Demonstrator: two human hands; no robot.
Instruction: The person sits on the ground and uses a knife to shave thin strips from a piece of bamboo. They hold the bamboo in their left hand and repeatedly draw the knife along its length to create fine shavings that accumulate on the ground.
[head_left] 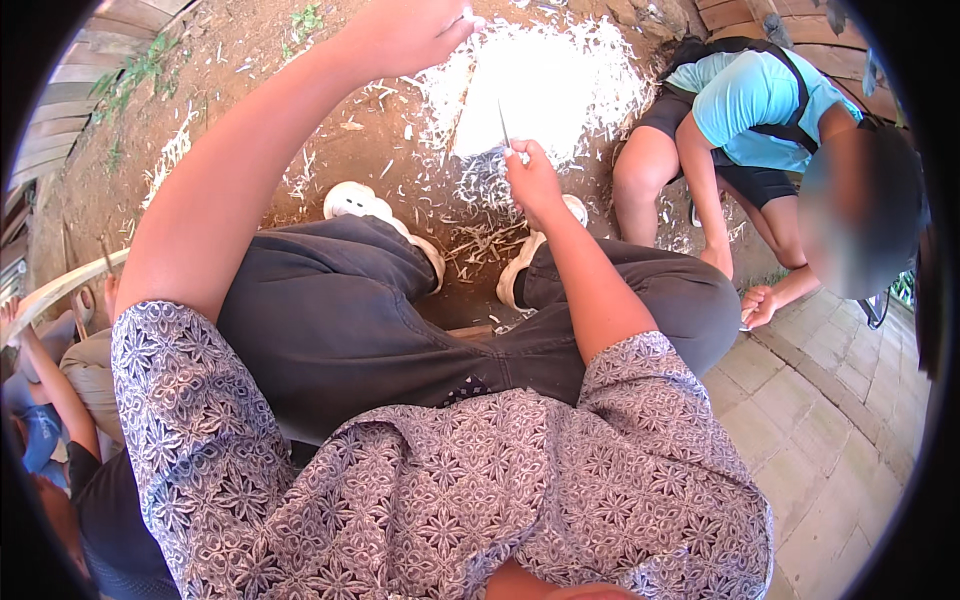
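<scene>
My right hand [533,183] is closed round the handle of a knife [504,122], its thin dark blade pointing up and away from me. Farther off and to the left, my left hand [425,38] is closed, the fingertips pinched together at the edge of the glare. What they hold, if anything, I cannot make out. Between and beyond the hands lies a heap of pale wood shavings [610,75], its middle washed out by bright light. The knife tip stands over the near part of this bright patch, apart from my left hand.
A person in a light blue shirt [745,95] crouches at the right, hands low beside my knee. At the left edge are other people's limbs and a long pale strip of wood [75,285]. Brown soil [240,60] lies ahead; paving [800,400] lies right.
</scene>
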